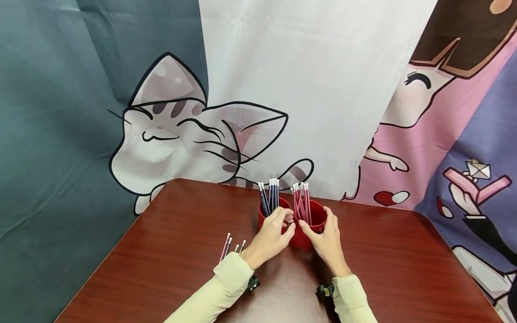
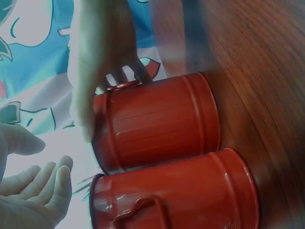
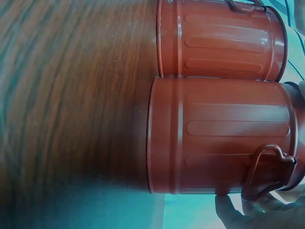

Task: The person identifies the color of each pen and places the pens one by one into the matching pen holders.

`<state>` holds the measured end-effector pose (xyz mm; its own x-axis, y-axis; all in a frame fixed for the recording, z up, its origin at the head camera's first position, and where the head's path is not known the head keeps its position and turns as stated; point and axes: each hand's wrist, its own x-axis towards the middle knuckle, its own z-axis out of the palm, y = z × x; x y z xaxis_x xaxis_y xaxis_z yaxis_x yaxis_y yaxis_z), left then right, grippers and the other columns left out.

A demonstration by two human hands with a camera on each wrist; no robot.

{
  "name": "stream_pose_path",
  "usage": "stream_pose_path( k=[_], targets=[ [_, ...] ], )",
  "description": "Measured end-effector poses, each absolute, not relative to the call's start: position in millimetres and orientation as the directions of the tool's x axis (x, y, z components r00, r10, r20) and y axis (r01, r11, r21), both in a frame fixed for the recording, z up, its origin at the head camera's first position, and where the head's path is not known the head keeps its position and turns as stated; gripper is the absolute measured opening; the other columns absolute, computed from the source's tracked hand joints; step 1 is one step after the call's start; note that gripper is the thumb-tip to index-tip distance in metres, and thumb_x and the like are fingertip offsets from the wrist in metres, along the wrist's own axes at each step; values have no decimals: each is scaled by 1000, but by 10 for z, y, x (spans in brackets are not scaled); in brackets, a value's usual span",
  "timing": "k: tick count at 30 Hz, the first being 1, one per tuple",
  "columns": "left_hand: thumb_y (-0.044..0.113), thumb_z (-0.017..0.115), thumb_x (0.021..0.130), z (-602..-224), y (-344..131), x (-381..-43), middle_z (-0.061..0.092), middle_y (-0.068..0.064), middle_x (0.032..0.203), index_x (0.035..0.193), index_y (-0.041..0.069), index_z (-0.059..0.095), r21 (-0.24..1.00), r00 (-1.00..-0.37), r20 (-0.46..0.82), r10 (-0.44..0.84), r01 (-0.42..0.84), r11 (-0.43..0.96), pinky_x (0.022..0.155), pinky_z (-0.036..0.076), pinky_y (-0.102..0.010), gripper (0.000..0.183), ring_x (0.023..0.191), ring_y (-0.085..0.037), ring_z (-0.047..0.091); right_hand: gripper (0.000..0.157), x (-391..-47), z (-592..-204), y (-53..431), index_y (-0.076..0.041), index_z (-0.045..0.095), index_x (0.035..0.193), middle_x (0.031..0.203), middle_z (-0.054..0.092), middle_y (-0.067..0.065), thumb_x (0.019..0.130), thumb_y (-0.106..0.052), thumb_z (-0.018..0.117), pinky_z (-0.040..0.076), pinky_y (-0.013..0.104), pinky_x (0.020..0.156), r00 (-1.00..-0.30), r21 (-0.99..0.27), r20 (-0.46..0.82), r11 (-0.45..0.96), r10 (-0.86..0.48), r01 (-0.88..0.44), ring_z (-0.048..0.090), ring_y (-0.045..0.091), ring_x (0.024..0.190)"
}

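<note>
Two red metal buckets with side handles stand upright side by side. The left bucket holds dark blue pencils; the right bucket holds pink pencils, white eraser ends up. My right hand grips the right bucket, thumb at its near rim and fingers around the far right side by the handle. My left hand hovers before the left bucket's rim, partly hiding that bucket. In the left wrist view its fingers are loosely bent, thumb apart, with nothing between them.
Several loose pencils, pink and dark, lie on the brown table left of my left forearm, which partly hides them. A printed cloth with a cartoon cat hangs behind the table's back edge.
</note>
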<state>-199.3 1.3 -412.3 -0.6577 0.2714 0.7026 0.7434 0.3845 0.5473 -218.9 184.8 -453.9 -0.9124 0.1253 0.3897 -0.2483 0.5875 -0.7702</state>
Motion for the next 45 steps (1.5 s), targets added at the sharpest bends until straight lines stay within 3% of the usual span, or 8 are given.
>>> stream_pose_path(
  k=[8, 17, 23, 29, 34, 39, 45],
  targets=[
    [-2, 59, 81, -4186, -357, -1851, 59, -10, 89, 101, -1, 56, 588, -686, 681, 257, 721, 367, 68, 51, -21, 20, 80, -13, 59, 83, -2189, -4532, 1841, -12, 32, 137, 126, 41, 12, 73, -49, 71, 42, 49, 91, -922, -786, 369, 569, 118, -242, 44, 26, 112],
    [-2, 63, 78, -4348, -992, -1677, 59, -1, 83, 94, 5, 58, 639, -785, 579, 219, 604, 475, 61, 51, -22, 19, 70, -6, 56, 84, -2178, -4507, 1843, -13, 30, 138, 129, 39, 12, 73, -48, 71, 41, 49, 93, -926, -789, 358, 568, 118, -233, 42, 27, 114],
    [3, 70, 74, -4389, -1241, -1640, 59, -2, 86, 98, 7, 58, 703, -879, 457, 134, 450, 551, 63, 51, -27, 27, 74, -13, 58, 84, -2180, -4513, 1823, -13, 29, 139, 129, 39, 13, 75, -48, 70, 41, 51, 93, -930, -787, 354, 569, 101, -238, 43, 28, 114],
    [36, 72, 77, -4388, -1139, -1749, 51, -6, 113, 124, 8, 45, 768, -953, 259, 158, 302, 564, 82, 49, -41, 61, 102, -25, 54, 83, -2183, -4526, 1841, -13, 28, 139, 129, 39, 13, 76, -47, 69, 42, 52, 92, -931, -790, 349, 568, 106, -231, 43, 28, 114],
    [51, 70, 73, -4409, -952, -1896, 43, -9, 127, 139, 11, 31, 807, -970, 203, 137, 245, 537, 91, 45, -42, 86, 116, -30, 46, 83, -2182, -4543, 1852, -13, 27, 140, 130, 38, 13, 76, -47, 69, 42, 52, 92, -938, -793, 332, 568, 101, -220, 42, 29, 115],
    [49, 69, 76, -4382, -811, -2044, 40, -9, 133, 142, 17, 27, 868, -968, 223, 115, 251, 428, 91, 45, -46, 84, 119, -31, 45, 82, -2188, -4527, 1854, -13, 29, 139, 129, 39, 13, 76, -47, 69, 42, 52, 92, -931, -790, 349, 568, 103, -233, 42, 28, 114],
    [41, 60, 86, -4358, -707, -2113, 45, -11, 133, 138, 14, 35, 868, -955, 269, 127, 297, 398, 89, 46, -47, 65, 117, -31, 49, 84, -2177, -4498, 1876, -11, 29, 139, 130, 39, 14, 76, -49, 69, 41, 51, 93, -939, -785, 331, 580, 96, -218, 42, 28, 115]
  ],
)
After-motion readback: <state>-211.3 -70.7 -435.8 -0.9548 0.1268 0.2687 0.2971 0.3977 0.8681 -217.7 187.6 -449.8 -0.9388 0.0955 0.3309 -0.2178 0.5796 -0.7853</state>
